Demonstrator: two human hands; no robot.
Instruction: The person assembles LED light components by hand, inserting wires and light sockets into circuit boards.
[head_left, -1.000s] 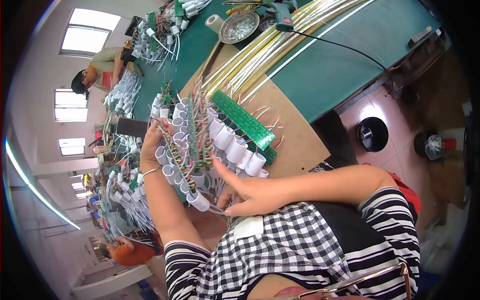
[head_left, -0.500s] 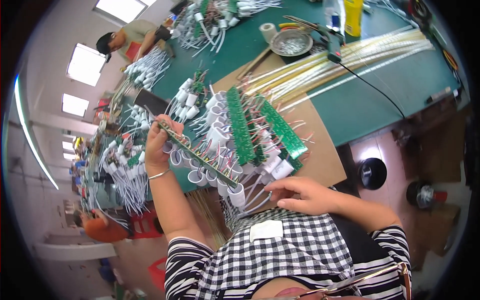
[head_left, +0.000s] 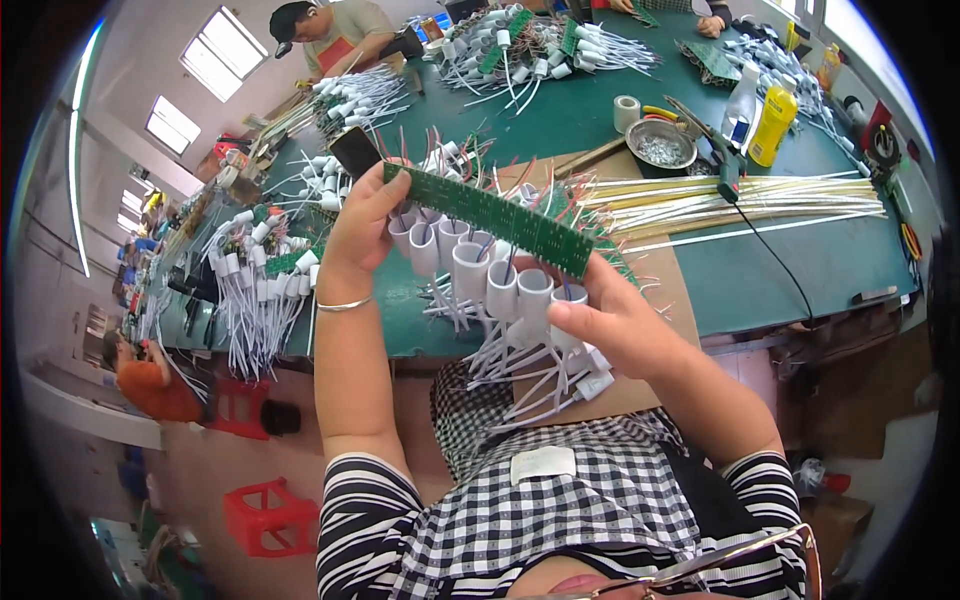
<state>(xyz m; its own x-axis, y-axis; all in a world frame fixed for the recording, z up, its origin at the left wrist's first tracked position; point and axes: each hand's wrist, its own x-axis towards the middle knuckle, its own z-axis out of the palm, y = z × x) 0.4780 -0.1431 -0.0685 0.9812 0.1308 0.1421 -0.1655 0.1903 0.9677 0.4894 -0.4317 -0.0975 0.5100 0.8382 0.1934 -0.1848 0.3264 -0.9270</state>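
Observation:
A long green circuit board (head_left: 490,215) is held up slantwise, its left end higher than its right. My left hand (head_left: 365,225) pinches the left end, thumb in front. At the lower right end, my right hand (head_left: 625,315) is closed round the board, its thumb by the last white plastic cup (head_left: 568,310); its other fingers are mostly hidden. A row of open white cups (head_left: 470,272) hangs under the board on thin wires. White cables (head_left: 530,385) trail below them toward the checked apron. More wired boards lie partly hidden behind.
Cardboard (head_left: 680,290) covers part of the green table (head_left: 770,270). On the right lie long pale strips (head_left: 800,195), a corded tool (head_left: 728,180), a metal bowl (head_left: 640,150) and a yellow bottle (head_left: 772,125). Cabled piles (head_left: 265,280) stand left. Co-workers sit beyond.
My right hand has risen from the cables to the board's right end. The board has turned to show its flat green face and swung closer to level. The head view has shifted.

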